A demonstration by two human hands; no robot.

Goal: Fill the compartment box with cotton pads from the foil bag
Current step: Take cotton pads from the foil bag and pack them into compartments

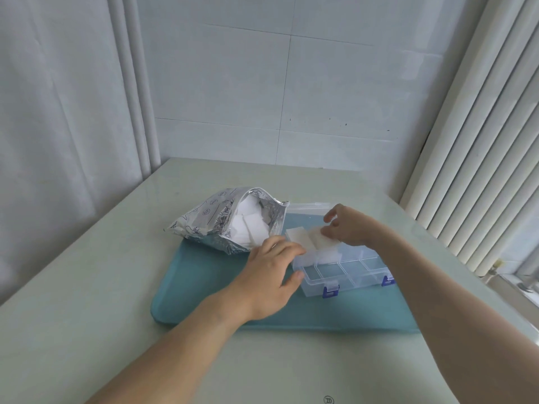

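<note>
Nearest us, our left hand (269, 275) lies flat on the teal mat (204, 287), fingers (287, 246) spread loose and gripping nothing, tips touching the left end of the clear compartment box (344, 272); the box sits on the mat on the pale counter (87, 330), blue latches (331, 290) facing us, its front compartments bare; beyond, our right hand (351, 225) pinches a stack of white cotton pads (306, 237) over the back row; further left, the foil bag (224, 223) lies open on its side, more pads showing inside.
</note>
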